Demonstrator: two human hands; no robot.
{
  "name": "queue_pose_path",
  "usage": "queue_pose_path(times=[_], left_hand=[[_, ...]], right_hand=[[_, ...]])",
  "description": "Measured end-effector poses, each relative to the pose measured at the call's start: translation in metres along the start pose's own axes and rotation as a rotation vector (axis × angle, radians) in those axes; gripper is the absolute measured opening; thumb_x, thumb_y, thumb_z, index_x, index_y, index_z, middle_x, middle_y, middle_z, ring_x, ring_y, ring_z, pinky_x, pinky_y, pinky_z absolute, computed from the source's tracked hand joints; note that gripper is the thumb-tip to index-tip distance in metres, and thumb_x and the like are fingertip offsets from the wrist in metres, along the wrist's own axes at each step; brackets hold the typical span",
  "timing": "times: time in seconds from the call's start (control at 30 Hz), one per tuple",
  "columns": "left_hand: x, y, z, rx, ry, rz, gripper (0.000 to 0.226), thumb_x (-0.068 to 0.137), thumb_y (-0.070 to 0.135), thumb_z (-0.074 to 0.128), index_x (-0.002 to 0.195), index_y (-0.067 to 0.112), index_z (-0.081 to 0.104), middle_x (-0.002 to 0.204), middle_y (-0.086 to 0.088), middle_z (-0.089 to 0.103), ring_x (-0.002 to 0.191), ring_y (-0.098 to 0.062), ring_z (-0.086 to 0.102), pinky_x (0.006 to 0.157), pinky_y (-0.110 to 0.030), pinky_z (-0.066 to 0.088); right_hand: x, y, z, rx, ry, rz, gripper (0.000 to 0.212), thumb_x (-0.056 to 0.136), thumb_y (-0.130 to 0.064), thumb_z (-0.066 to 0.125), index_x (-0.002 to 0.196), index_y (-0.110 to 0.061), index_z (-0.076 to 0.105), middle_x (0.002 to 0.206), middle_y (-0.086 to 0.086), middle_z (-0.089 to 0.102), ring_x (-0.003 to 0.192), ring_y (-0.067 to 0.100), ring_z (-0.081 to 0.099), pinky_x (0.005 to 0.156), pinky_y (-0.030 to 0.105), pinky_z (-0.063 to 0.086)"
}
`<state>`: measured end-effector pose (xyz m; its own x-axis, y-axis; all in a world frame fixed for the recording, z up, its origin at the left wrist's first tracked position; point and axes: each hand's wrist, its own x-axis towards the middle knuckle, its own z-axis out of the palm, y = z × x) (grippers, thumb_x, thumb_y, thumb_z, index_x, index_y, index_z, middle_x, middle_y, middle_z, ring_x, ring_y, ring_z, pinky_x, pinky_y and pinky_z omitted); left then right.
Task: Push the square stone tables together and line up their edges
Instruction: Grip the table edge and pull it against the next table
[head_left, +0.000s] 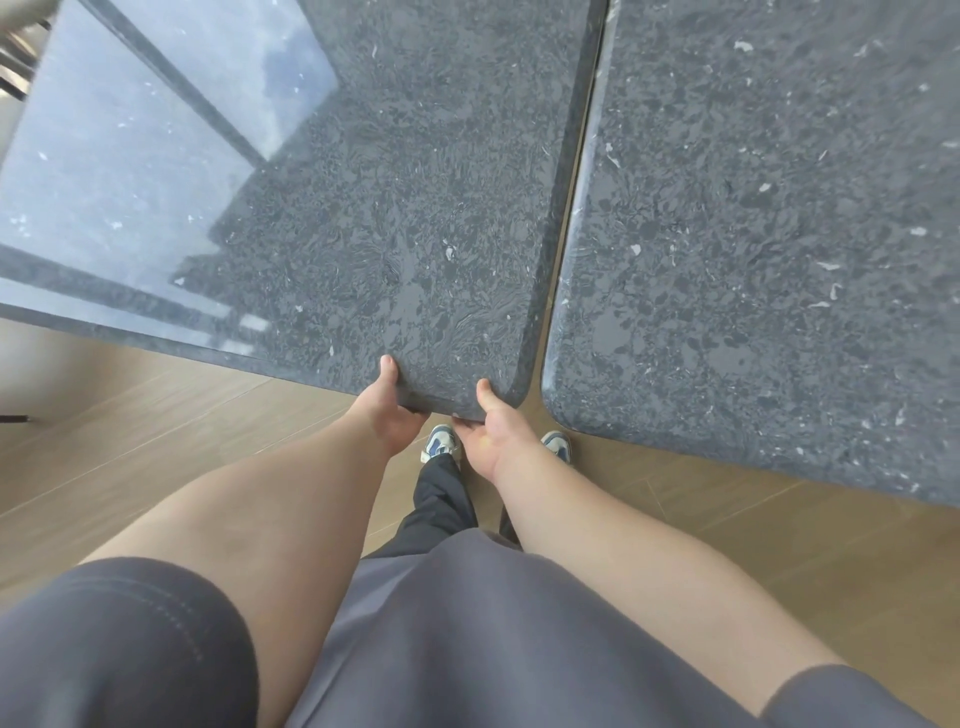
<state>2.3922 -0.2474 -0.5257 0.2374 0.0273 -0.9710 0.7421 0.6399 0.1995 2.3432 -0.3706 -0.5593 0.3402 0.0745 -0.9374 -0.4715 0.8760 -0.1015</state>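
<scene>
Left bench near edge gripped by left hand and right hand, thumbs on top. Right bench just beside it, narrow gap between, near corners unaligned.

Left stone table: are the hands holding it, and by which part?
Yes. The left hand and right hand grip the left stone table by its near edge beside the corner, thumbs on top.

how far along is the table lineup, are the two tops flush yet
Mostly done: the left table and right table nearly meet at the far end. In hand: the left hand and right hand grip the left table's near edge, thumbs on top. Left: a wedge of floor shows in the gap near the person, and the near edges do not line up.
</scene>
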Motion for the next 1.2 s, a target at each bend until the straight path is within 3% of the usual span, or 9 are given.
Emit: queue_pose_path(times=[0.2, 0.37, 0.5, 0.6, 0.77, 0.93, 1.07, 1.13, 1.2], left_hand=[[-0.004, -0.003, 0.006, 0.0, 0.02, -0.003, 0.045, 0.095, 0.049, 0.061, 0.111, 0.008, 0.055, 0.122, -0.009, 0.062, 0.121, -0.024, 0.058, 0.111, -0.038, 0.043], [-0.009, -0.007, 0.013, -0.064, 0.048, -0.027, 0.055, 0.093, 0.049, 0.065, 0.127, 0.007, 0.052, 0.117, -0.012, 0.063, 0.107, -0.026, 0.061, 0.098, -0.037, 0.048], [-0.011, -0.006, 0.016, -0.139, 0.055, -0.048, 0.057, 0.092, 0.047, 0.067, 0.127, 0.006, 0.049, 0.126, -0.011, 0.061, 0.126, -0.025, 0.056, 0.112, -0.038, 0.042], [-0.008, -0.004, 0.014, -0.175, 0.057, -0.07, 0.06, 0.091, 0.048, 0.069, 0.128, 0.004, 0.051, 0.134, -0.012, 0.06, 0.129, -0.026, 0.055, 0.11, -0.039, 0.044], [-0.021, -0.009, 0.02, -0.183, 0.05, -0.028, 0.04, 0.098, 0.038, 0.062, 0.106, 0.0, 0.054, 0.105, -0.019, 0.063, 0.124, -0.031, 0.058, 0.109, -0.043, 0.045], [-0.025, -0.01, 0.001, -0.142, 0.02, 0.037, 0.041, 0.104, 0.015, 0.046, 0.142, 0.002, 0.042, 0.141, -0.014, 0.054, 0.129, -0.029, 0.055, 0.111, -0.044, 0.041], [-0.029, -0.015, -0.019, -0.074, -0.018, 0.071, 0.031, 0.104, 0.01, 0.039, 0.132, 0.0, 0.047, 0.14, -0.013, 0.055, 0.13, -0.03, 0.054, 0.113, -0.044, 0.039], [-0.035, -0.022, -0.025, -0.009, -0.019, 0.088, 0.028, 0.105, 0.009, 0.036, 0.126, -0.001, 0.052, 0.14, -0.015, 0.055, 0.131, -0.032, 0.053, 0.113, -0.044, 0.039], [-0.044, -0.028, -0.033, 0.046, -0.05, 0.122, 0.034, 0.106, 0.009, 0.034, 0.135, -0.003, 0.046, 0.142, -0.018, 0.051, 0.133, -0.034, 0.05, 0.111, -0.046, 0.04]], right_hand=[[-0.005, -0.007, 0.0, -0.016, 0.022, 0.019, 0.045, 0.096, -0.02, 0.066, 0.134, -0.002, 0.052, 0.13, 0.018, 0.063, 0.115, 0.031, 0.064, 0.094, 0.04, 0.054], [-0.008, -0.015, -0.003, -0.001, -0.006, 0.044, 0.04, 0.097, -0.02, 0.064, 0.131, -0.002, 0.052, 0.129, 0.019, 0.062, 0.115, 0.032, 0.063, 0.105, 0.043, 0.05], [-0.007, -0.018, -0.003, 0.018, -0.021, 0.08, 0.035, 0.097, -0.018, 0.064, 0.127, -0.001, 0.054, 0.13, 0.021, 0.062, 0.118, 0.034, 0.063, 0.108, 0.046, 0.048], [-0.009, -0.022, -0.003, 0.021, -0.027, 0.109, 0.03, 0.097, -0.017, 0.064, 0.121, -0.001, 0.056, 0.129, 0.02, 0.062, 0.118, 0.034, 0.063, 0.108, 0.046, 0.048], [-0.013, -0.028, -0.003, -0.002, -0.045, 0.15, 0.021, 0.098, -0.015, 0.062, 0.112, 0.0, 0.057, 0.129, 0.022, 0.062, 0.121, 0.035, 0.061, 0.109, 0.047, 0.046], [-0.022, -0.04, -0.009, -0.106, -0.012, 0.17, 0.034, 0.102, -0.006, 0.052, 0.134, 0.006, 0.05, 0.132, 0.024, 0.06, 0.125, 0.036, 0.058, 0.111, 0.045, 0.044], [-0.046, -0.032, -0.01, -0.347, 0.048, 0.103, 0.041, 0.102, 0.009, 0.038, 0.143, 0.01, 0.035, 0.142, 0.019, 0.046, 0.138, 0.029, 0.046, 0.117, 0.038, 0.035], [-0.057, -0.021, -0.008, -0.413, 0.087, 0.04, 0.05, 0.098, 0.013, 0.04, 0.146, 0.003, 0.032, 0.15, 0.017, 0.04, 0.133, 0.027, 0.049, 0.115, 0.037, 0.039], [-0.066, -0.012, -0.005, -0.518, 0.106, -0.027, 0.057, 0.096, 0.011, 0.046, 0.15, -0.004, 0.03, 0.151, 0.02, 0.04, 0.126, 0.029, 0.054, 0.113, 0.04, 0.042]])
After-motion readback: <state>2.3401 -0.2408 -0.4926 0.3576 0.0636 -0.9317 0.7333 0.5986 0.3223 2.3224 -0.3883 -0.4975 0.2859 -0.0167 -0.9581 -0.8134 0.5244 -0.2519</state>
